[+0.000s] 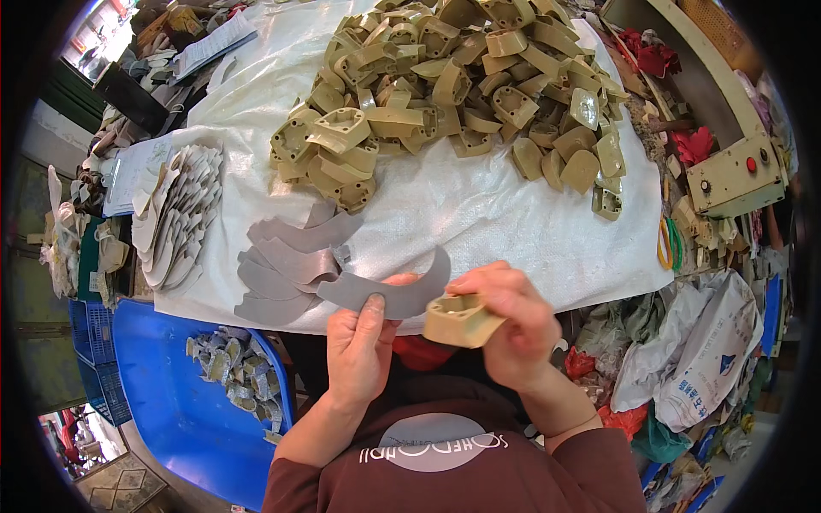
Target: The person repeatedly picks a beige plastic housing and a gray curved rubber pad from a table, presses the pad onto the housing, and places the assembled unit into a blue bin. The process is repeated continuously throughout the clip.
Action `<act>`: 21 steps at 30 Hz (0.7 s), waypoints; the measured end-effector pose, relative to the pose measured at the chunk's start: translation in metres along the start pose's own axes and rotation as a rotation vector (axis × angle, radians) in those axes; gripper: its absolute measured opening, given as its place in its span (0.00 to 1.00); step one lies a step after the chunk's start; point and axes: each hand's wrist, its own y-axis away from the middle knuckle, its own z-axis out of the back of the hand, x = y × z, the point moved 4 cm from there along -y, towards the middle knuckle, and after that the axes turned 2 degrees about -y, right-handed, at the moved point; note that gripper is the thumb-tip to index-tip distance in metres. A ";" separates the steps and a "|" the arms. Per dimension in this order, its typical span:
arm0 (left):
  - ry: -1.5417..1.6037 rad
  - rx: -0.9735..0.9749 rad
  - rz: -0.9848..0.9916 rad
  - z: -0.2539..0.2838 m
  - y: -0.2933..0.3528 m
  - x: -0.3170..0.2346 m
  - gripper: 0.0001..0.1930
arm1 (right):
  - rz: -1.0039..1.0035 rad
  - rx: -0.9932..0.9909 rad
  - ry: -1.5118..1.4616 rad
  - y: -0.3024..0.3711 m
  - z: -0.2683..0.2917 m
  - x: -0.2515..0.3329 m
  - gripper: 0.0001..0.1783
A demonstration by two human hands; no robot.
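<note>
So over on the far left there's a black cylinder point(130, 98) lying tilted, with a sheet of paper point(141, 171) just nearer than it, and then a fanned stack of pale curved pieces point(177, 214) on the left edge of the white-covered tabletop point(445, 209). Below that, near left, sits a big blue tub point(171, 415) with a heap of greyish chunks point(239, 376) in it. Moving right, a loose pile of grey curved strips point(286, 261) lies flat near the front edge, overlapping each other. Right beside it is the left hand point(357, 346), fingers point(400, 279) pinched tight on one grey strip point(398, 292), thumb on top and fingertips behind, with the strip's free end curving up to the right. Far side, about the middle, is a huge heap of tan blocks point(451, 84), some showing hollow tops with holes. Another one, the held tan block point(457, 325), is up near the person's body, hollow top showing, just right of the strip. The right hand point(522, 333) has its fingers curled snugly around the block's right end. Further right, there are green and yellow bands point(676, 244) at the tabletop's edge, white plastic bags point(705, 350) near right, and a beige control box point(727, 192) with a red button farther back.
</note>
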 end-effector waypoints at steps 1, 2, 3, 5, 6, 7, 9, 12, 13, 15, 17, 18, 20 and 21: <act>0.022 0.015 0.018 -0.003 0.001 -0.004 0.19 | 0.060 -0.021 0.039 0.000 -0.009 -0.002 0.26; 0.044 0.030 0.036 -0.006 0.001 -0.006 0.19 | 0.119 -0.044 0.079 0.001 -0.013 -0.002 0.25; 0.043 0.024 0.039 -0.008 0.003 -0.006 0.19 | 0.133 -0.028 0.097 0.002 -0.013 -0.001 0.25; 0.038 0.014 0.047 -0.012 0.006 -0.004 0.19 | 0.164 -0.002 0.133 0.004 -0.013 0.002 0.25; 0.037 0.015 0.053 -0.012 0.006 -0.005 0.19 | 0.172 0.002 0.144 0.006 -0.014 0.001 0.26; 0.036 0.017 0.059 -0.012 0.008 -0.006 0.19 | 0.174 -0.003 0.145 0.006 -0.015 0.000 0.26; 0.012 0.023 0.052 -0.013 0.008 -0.007 0.19 | 0.177 -0.011 0.154 0.006 -0.016 0.000 0.26; -0.065 0.008 0.025 -0.014 0.009 -0.008 0.19 | 0.165 -0.029 0.164 0.005 -0.017 -0.001 0.27; -0.094 -0.014 0.024 -0.013 0.011 -0.008 0.19 | 0.167 -0.030 0.187 0.005 -0.018 -0.002 0.26; -0.143 -0.041 0.013 -0.013 0.012 -0.009 0.20 | 0.175 -0.033 0.233 0.005 -0.020 -0.003 0.26; -0.182 -0.055 -0.008 -0.015 0.013 -0.010 0.20 | 0.211 -0.035 0.358 0.005 -0.018 -0.002 0.25; -0.158 -0.036 -0.004 -0.015 0.012 -0.010 0.20 | 0.228 -0.037 0.421 0.005 -0.018 -0.003 0.25; -0.110 0.004 0.004 -0.013 0.009 -0.011 0.20 | 0.222 -0.046 0.429 0.005 -0.017 -0.008 0.23; -0.154 -0.035 -0.028 -0.013 0.008 -0.012 0.19 | 0.218 -0.050 0.432 0.005 -0.017 -0.009 0.21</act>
